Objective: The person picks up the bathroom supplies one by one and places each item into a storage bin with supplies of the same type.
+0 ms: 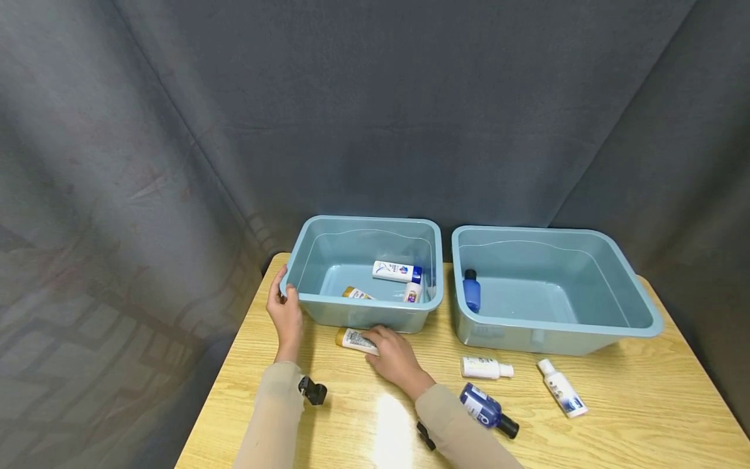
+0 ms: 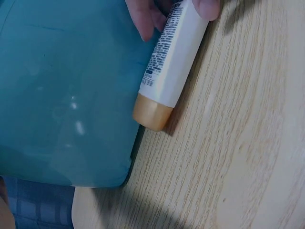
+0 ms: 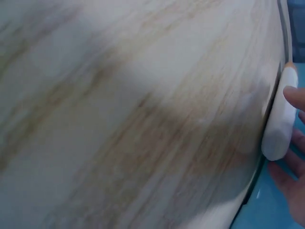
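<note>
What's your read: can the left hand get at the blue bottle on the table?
Probably not directly: the right forearm lies between the left hand, which holds the left bin's rim, and the blue bottle.

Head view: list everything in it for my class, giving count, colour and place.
Wood-grain table: 1, light brown, foreground
Rectangular plastic left bin and right bin: 2, light blue, on table
Blue-capped plastic tube: 1, white, left bin
Small plastic bottle: 1, white, left bin
Gold-ended container: 1, white, left bin
Black-capped plastic bottle: 1, blue, right bin
Gold-capped plastic tube: 1, white, before left bin
White-capped bottles: 2, white, before right bin
Large black-capped bottle: 1, dark blue, nearest the person
Fabric backdrop: 1, dark grey, behind bins
Wrist devices: 2, black, one per sleeve
Sleeves: 2, beige, both forearms
Left hand: 1, gripping left bin's near-left corner
Right hand: 1, holding gold-capped plastic tube
</note>
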The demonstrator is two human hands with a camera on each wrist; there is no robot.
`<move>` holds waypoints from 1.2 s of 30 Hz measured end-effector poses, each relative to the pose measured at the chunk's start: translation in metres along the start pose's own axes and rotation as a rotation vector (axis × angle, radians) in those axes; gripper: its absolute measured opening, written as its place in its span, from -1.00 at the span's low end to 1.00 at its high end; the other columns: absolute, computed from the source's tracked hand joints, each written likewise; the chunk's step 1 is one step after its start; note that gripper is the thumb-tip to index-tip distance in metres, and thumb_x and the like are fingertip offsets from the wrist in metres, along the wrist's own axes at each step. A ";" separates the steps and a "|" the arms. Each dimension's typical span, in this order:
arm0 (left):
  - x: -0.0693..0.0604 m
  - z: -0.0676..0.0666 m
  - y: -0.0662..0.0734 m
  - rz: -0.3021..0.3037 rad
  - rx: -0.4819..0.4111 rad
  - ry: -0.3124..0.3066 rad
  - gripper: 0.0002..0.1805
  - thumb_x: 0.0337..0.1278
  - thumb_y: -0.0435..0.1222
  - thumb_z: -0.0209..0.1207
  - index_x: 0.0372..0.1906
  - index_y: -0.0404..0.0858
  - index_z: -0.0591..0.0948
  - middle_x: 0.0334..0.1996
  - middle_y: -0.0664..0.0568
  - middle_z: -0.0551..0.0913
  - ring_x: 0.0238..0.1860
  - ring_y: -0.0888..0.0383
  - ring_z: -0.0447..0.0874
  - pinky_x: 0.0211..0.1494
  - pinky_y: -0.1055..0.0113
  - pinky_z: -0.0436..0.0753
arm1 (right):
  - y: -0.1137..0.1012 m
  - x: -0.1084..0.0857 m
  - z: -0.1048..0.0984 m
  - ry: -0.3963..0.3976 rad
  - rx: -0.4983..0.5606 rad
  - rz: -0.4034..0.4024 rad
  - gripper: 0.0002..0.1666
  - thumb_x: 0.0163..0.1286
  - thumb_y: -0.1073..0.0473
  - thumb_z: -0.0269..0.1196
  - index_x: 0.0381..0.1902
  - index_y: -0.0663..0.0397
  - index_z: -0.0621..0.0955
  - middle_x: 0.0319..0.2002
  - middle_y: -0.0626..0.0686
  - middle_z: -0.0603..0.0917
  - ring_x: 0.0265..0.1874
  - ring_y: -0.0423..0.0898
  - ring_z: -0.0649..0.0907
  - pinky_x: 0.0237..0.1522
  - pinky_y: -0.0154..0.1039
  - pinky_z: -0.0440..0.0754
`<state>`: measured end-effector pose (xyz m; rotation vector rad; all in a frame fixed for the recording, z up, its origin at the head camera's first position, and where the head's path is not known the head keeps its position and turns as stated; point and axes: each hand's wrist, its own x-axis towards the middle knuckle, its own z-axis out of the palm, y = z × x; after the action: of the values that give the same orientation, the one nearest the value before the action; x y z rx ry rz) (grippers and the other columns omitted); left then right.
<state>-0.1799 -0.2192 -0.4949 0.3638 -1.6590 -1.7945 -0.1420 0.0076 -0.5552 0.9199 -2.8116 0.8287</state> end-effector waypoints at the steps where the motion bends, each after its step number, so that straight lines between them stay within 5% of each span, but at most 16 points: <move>1: 0.000 0.000 0.001 0.000 -0.008 -0.005 -0.53 0.35 -0.46 -0.08 0.31 -0.31 0.51 0.33 -0.14 0.45 0.31 0.03 0.36 0.18 0.40 0.40 | 0.000 0.000 0.001 -0.003 -0.004 0.005 -0.47 0.20 0.15 0.44 0.15 0.03 0.64 0.02 0.02 0.64 0.02 0.01 0.63 0.04 -0.05 0.61; 9: -0.010 0.002 0.029 0.002 0.002 -0.028 -0.53 0.32 -0.47 -0.08 0.30 -0.46 0.47 0.33 -0.28 0.42 0.30 -0.10 0.35 0.10 0.45 0.42 | 0.001 0.000 0.004 -0.014 0.018 0.039 -0.44 0.18 0.14 0.46 0.17 0.00 0.64 0.07 0.06 0.65 0.08 0.06 0.62 0.07 -0.01 0.61; 17: -0.001 -0.001 0.003 -0.004 0.004 -0.015 -0.53 0.37 -0.44 -0.07 0.33 -0.30 0.50 0.36 -0.14 0.43 0.31 0.01 0.36 0.14 0.43 0.41 | 0.001 0.000 0.006 -0.015 0.067 0.056 -0.44 0.18 0.16 0.47 0.17 -0.01 0.63 0.06 0.06 0.67 0.07 0.05 0.63 0.03 -0.01 0.62; 25: -0.002 -0.001 0.000 -0.003 0.008 -0.016 -0.54 0.38 -0.42 -0.06 0.32 -0.22 0.53 0.33 -0.04 0.45 0.25 0.10 0.40 0.13 0.39 0.40 | 0.004 0.000 0.007 -0.017 0.059 0.059 -0.45 0.19 0.15 0.47 0.17 0.01 0.63 0.04 0.04 0.68 0.05 0.03 0.63 0.04 -0.03 0.62; 32: -0.012 0.000 0.032 -0.025 0.013 -0.054 -0.52 0.33 -0.46 -0.07 0.33 -0.40 0.46 0.34 -0.20 0.43 0.26 -0.04 0.39 0.13 0.40 0.43 | 0.001 0.002 0.007 -0.023 0.080 0.080 -0.46 0.19 0.17 0.46 0.16 0.04 0.64 0.02 0.07 0.68 0.03 0.04 0.63 0.02 -0.02 0.63; 36: -0.011 -0.002 0.034 -0.034 0.022 -0.067 -0.51 0.32 -0.46 -0.07 0.34 -0.39 0.46 0.35 -0.19 0.42 0.24 -0.03 0.39 0.09 0.43 0.43 | 0.000 0.003 0.006 -0.023 0.079 0.089 -0.46 0.17 0.16 0.47 0.14 0.04 0.65 0.00 0.08 0.69 0.02 0.05 0.63 0.01 -0.01 0.63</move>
<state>-0.1616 -0.2131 -0.4653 0.3463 -1.7298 -1.8327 -0.1438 0.0027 -0.5594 0.8247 -2.8765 0.9535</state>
